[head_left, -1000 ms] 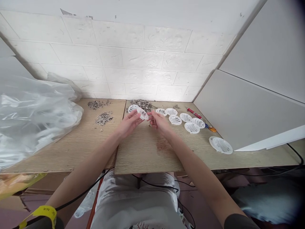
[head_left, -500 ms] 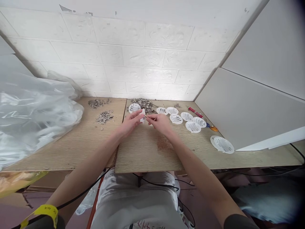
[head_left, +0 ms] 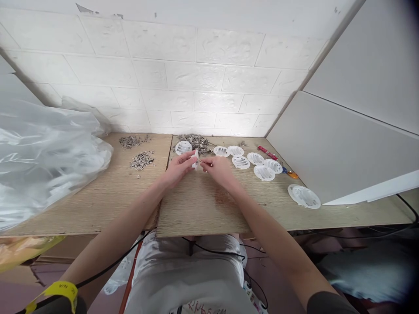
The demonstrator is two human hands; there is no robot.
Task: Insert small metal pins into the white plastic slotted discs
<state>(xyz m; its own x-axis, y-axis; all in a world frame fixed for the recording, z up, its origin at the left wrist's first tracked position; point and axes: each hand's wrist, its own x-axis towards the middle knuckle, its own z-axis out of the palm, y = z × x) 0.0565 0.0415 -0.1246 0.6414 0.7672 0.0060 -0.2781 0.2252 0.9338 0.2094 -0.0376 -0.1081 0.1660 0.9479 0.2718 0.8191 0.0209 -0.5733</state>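
My left hand is closed on a white slotted plastic disc, held edge-on above the table. Close to the disc's right face, my right hand pinches something small and thin, too small to name. Behind the hands lies a heap of small metal pieces, with another white disc at its left edge. To the right, several similar discs lie flat on the wooden table, some overlapping.
Two small piles of metal bits lie on the left table section. A large clear plastic bag covers the far left. At right are a red tool, an orange-handled item and a grey panel. A white brick wall stands behind.
The view has shifted slightly. Both hands stay at the disc in nearly the same pose, and the disc is turned a little more edge-on.
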